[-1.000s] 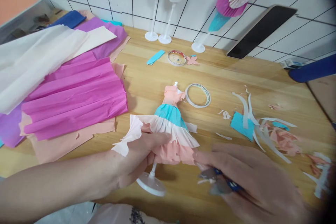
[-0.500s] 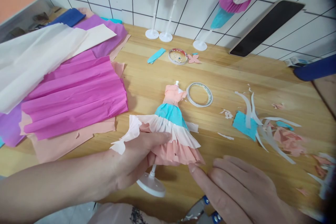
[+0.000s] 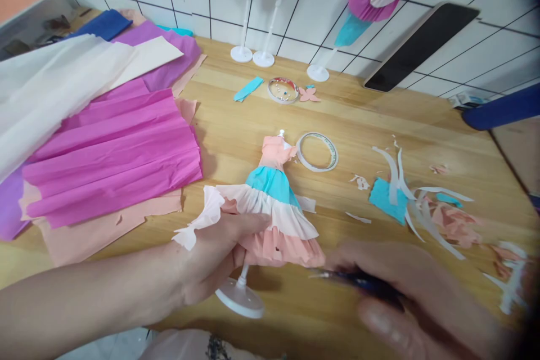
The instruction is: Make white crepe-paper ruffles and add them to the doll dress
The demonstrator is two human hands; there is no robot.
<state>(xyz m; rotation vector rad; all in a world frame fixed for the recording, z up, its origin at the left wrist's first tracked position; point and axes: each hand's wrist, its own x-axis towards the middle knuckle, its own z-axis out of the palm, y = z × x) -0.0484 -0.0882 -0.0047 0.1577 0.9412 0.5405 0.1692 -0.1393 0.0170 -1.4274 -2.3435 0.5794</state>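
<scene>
A small paper dress (image 3: 274,185) in peach, turquoise and white tiers stands on a dress form with a round white base (image 3: 239,298). My left hand (image 3: 219,244) is closed on the ruffled skirt from the left, its thumb across the white tier. A loose end of white crepe strip (image 3: 206,214) hangs over that hand. Just right of the hem, my right hand (image 3: 405,287) is closed round a dark blue pointed tool (image 3: 367,282) with a thin metal tip. Motion smears the tool, so its exact kind is unclear.
Crepe sheets in magenta (image 3: 122,152), white and purple lie at the left. A tape roll (image 3: 317,152) sits beside the dress, with a ring of beads (image 3: 283,90) behind. Paper scraps (image 3: 453,222) are at the right. White stands and a phone (image 3: 422,48) line the tiled wall.
The tool that lay at the front edge is now in my right hand, lifted beside the hem. My left hand keeps its hold on the skirt. The view has shifted slightly.
</scene>
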